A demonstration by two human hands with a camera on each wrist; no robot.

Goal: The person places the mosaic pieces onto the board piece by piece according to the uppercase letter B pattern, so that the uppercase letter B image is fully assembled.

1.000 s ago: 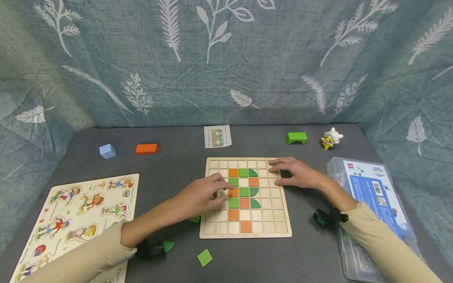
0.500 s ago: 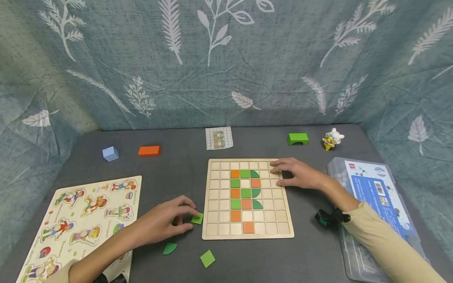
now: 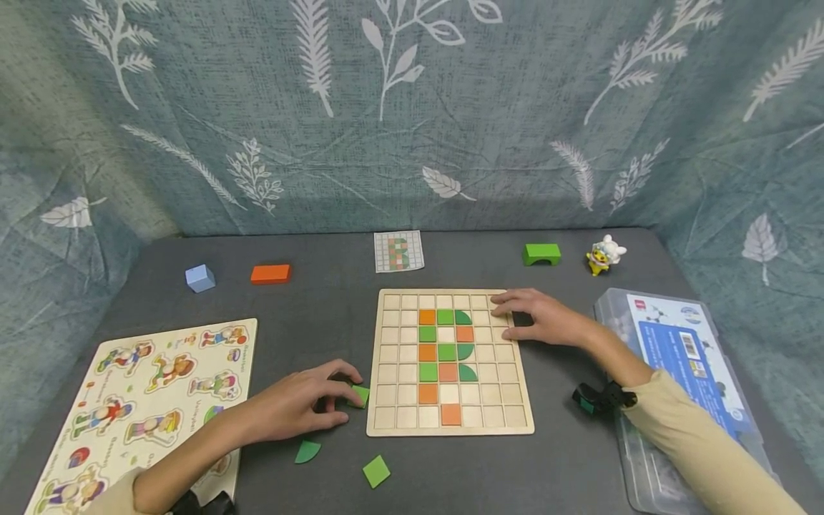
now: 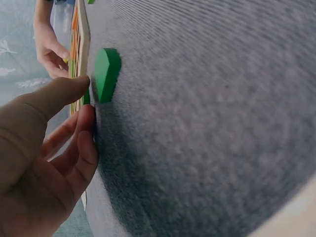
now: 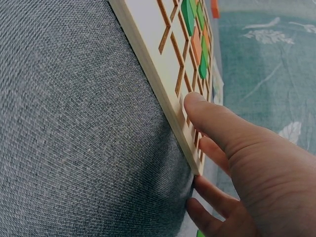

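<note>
In the head view my left hand point(image 3: 299, 404) is just left of the wooden grid board, with thumb and fingertips at a green square tile point(image 3: 357, 398). The left wrist view shows that tile point(image 4: 87, 97) between thumb and index finger. A dark green quarter-round tile point(image 3: 307, 451) and a light green square tile point(image 3: 376, 471) lie nearby on the table. Orange, green and quarter-round tiles fill several cells of the board point(image 3: 508, 415). My right hand point(image 3: 541, 316) rests at the board's upper right edge, fingers extended, thumb on top in the right wrist view.
A small pattern card point(image 3: 399, 252) lies behind the board. Around it are a blue block point(image 3: 200, 278), an orange block point(image 3: 270, 274), a green arch block point(image 3: 541, 254) and a toy figure point(image 3: 605, 255). A picture puzzle point(image 3: 174, 400) lies left, a clear plastic case point(image 3: 682, 372) right.
My left hand has moved from over the board's left columns down and left to the green square tile, its thumb closing in on it lately. The right hand has stayed in place.
</note>
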